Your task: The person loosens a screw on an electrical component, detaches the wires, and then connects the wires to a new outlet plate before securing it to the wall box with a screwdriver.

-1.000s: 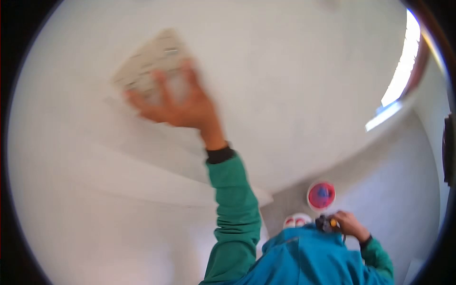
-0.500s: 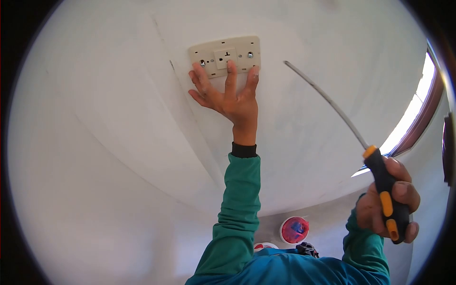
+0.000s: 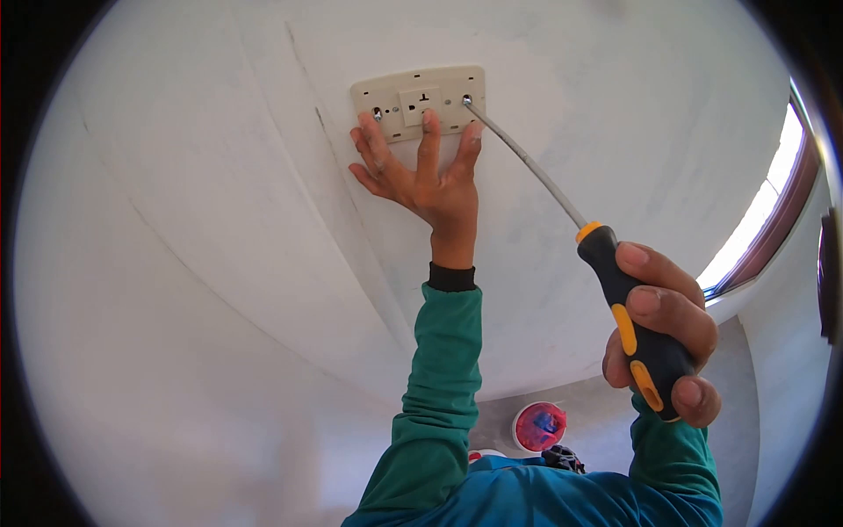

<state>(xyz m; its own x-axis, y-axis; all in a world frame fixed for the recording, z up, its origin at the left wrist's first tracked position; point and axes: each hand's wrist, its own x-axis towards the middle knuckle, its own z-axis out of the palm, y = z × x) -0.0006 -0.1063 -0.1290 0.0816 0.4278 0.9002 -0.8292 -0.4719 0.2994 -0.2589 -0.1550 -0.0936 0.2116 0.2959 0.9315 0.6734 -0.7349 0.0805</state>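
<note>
A cream wall outlet point(image 3: 420, 128) with a single socket in its middle sits against the white wall. Spread fingertips of my left hand point(image 3: 426, 180) press on its lower edge and on the socket face. In my right hand point(image 3: 672, 321) is a long screwdriver point(image 3: 606, 268) with a black and yellow handle, fingers wrapped round the grip. Its tip meets the screw point(image 3: 467, 100) at the outlet's right end. Another screw point(image 3: 378, 114) shows at the left end, just above my left fingers.
A bright window point(image 3: 764, 193) with a brown frame is at the right. Down on the floor stands a white bucket point(image 3: 518, 428) with something pink and blue in it. A groove point(image 3: 320, 123) runs down the wall left of the outlet.
My right hand has moved left and slightly up, bringing the screwdriver tip from beside the outlet onto its right screw. My left hand stays in place on the outlet.
</note>
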